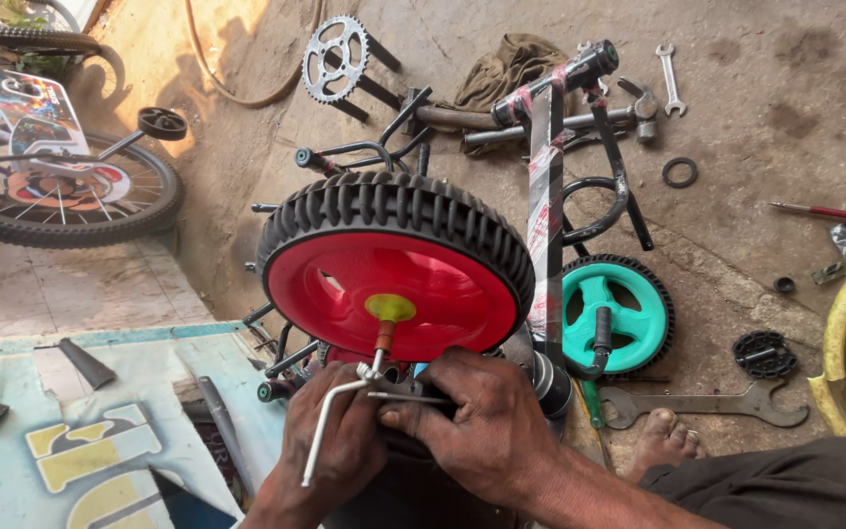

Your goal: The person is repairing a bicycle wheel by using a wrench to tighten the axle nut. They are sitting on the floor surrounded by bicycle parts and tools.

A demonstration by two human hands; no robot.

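In the head view, a red wheel [394, 284] with a black tyre was seen upright at the centre, above both hands. A bent metal rod [330, 426] was clasped by the closed fingers of the left hand [335, 451]. The right hand [472, 421] lay just beside it, fingers pinched together on a thin pin [403, 397]. A teal wheel [619, 313] and a spanner [707, 404] lay on the floor [736, 255] to the right.

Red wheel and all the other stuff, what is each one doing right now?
Red wheel: tilted up, yellow hub facing the camera.
Left hand: gripping a bent metal rod.
Right hand: pressed on the parts below the wheel, fingers bent.
Teal wheel: flat on the ground.
Sprocket: lying loose on the ground.
Big spanner: lying unused by a bare foot.
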